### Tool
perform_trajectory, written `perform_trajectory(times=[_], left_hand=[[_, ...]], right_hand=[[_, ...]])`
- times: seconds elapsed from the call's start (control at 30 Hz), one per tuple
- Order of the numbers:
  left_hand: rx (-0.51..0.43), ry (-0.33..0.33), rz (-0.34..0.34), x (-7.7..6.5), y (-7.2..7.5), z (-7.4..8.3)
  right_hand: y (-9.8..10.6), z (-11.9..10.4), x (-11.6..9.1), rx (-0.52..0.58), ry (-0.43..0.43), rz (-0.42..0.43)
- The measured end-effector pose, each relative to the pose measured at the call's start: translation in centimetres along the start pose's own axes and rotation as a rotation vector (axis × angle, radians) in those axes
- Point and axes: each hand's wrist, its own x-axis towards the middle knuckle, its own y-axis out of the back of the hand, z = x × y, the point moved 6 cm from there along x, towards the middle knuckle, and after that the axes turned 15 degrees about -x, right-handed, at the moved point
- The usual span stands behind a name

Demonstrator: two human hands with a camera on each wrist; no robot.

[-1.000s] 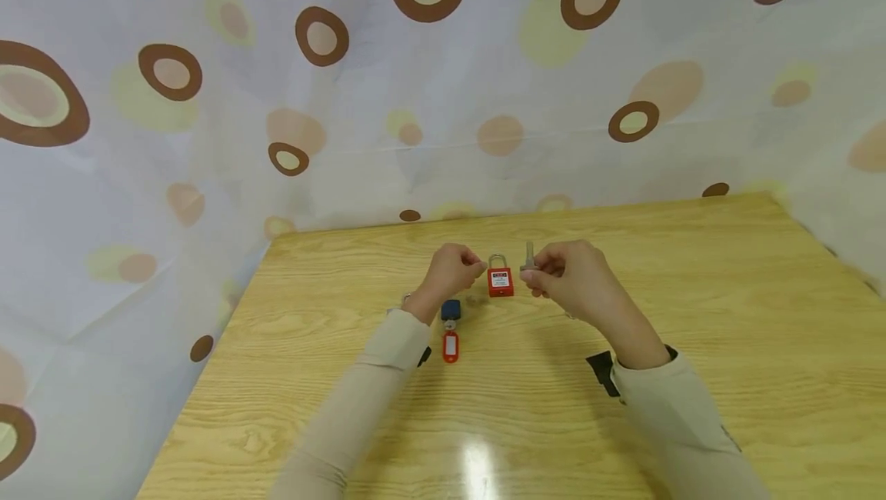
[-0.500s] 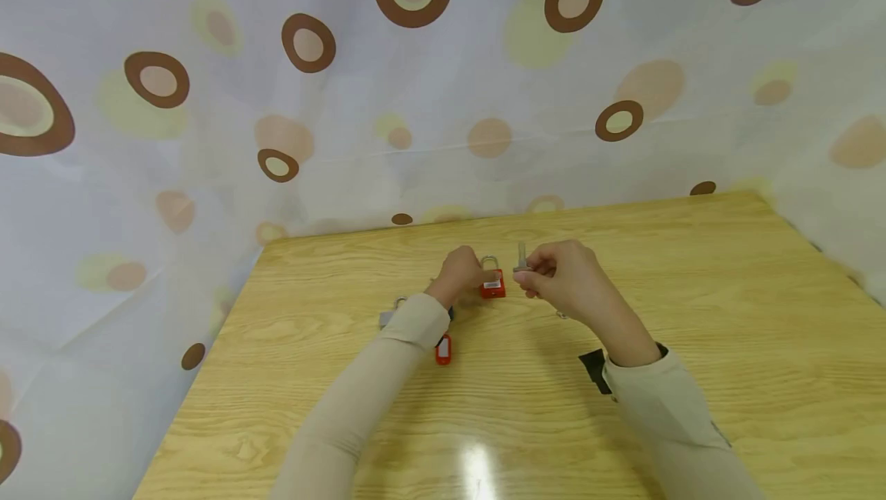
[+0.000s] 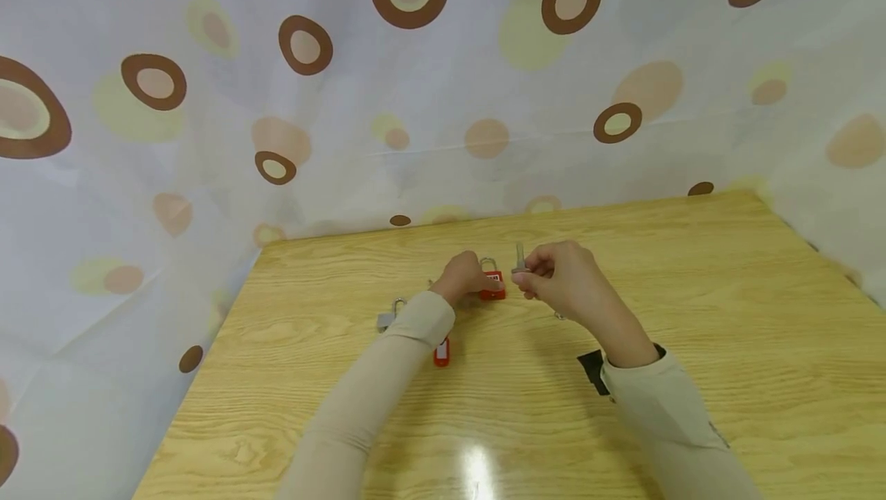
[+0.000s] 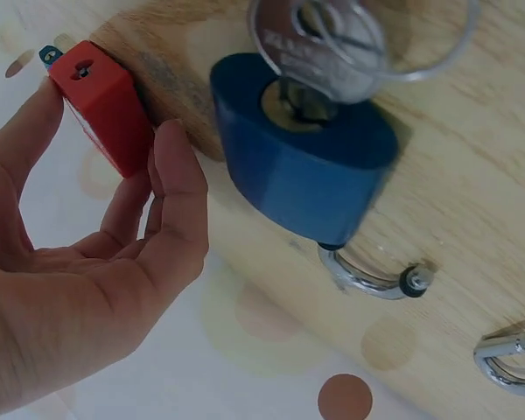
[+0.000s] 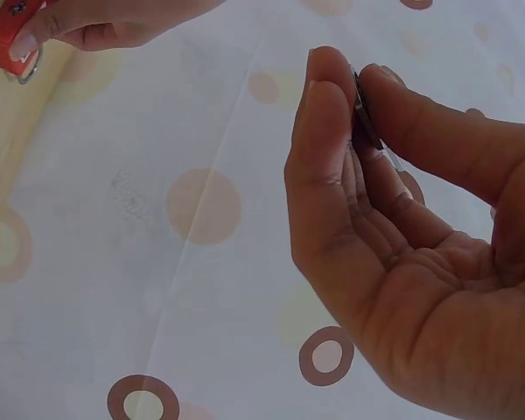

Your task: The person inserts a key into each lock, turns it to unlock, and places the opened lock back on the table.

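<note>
My left hand [image 3: 462, 278] pinches a red padlock [image 3: 493, 295] that stands on the table, its shackle towards the far side. In the left wrist view, thumb and fingers lie on opposite sides of the red body [image 4: 109, 109], whose keyhole shows. My right hand [image 3: 569, 275] holds a key [image 3: 520, 258] between thumb and fingers, blade pointing up, just right of the padlock. Only the thin edge of the key [image 5: 362, 109] shows in the right wrist view. Near my left hand is a blue padlock [image 4: 306, 175] with a key [image 4: 324, 52] in it and its shackle open.
A grey padlock [image 3: 385, 321] lies left of my left forearm. A red key tag [image 3: 441, 354] lies by that forearm. A small metal thing [image 3: 559, 315] shows partly beneath my right wrist. A patterned cloth [image 3: 443, 100] hangs behind the wooden table [image 3: 311, 269].
My left hand has moved right and down onto the red padlock and taken hold of it. The right hand keeps the key almost in place. The view has shifted slightly.
</note>
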Motion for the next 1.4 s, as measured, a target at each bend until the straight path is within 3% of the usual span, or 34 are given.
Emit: perform_trajectory(times=[0.53,0.83,1.07,1.17,1.4], left_hand=[[-0.134,-0.046,0.091,-0.2,-0.7,1.5],[-0.246,-0.035,0.145,-0.3,-0.7,0.4],[-0.366,-0.078,0.179,-0.8,-0.1,-0.2],[-0.441,-0.085,0.19,-1.3,0.5,-0.3],[-0.782,-0.054,0.177,-2.6,1.6,-0.5]], right_hand=[[0.2,0.1,-0.2,0.005,0.005,0.015],[0.3,0.1,-0.3,-0.002,0.007,0.028],[0.2,0.1,-0.2,0.002,-0.007,0.027],[0.2,0.2,-0.1,0.0,-0.005,0.029],[0.2,0.2,0.1,-0.015,-0.005,0.033]])
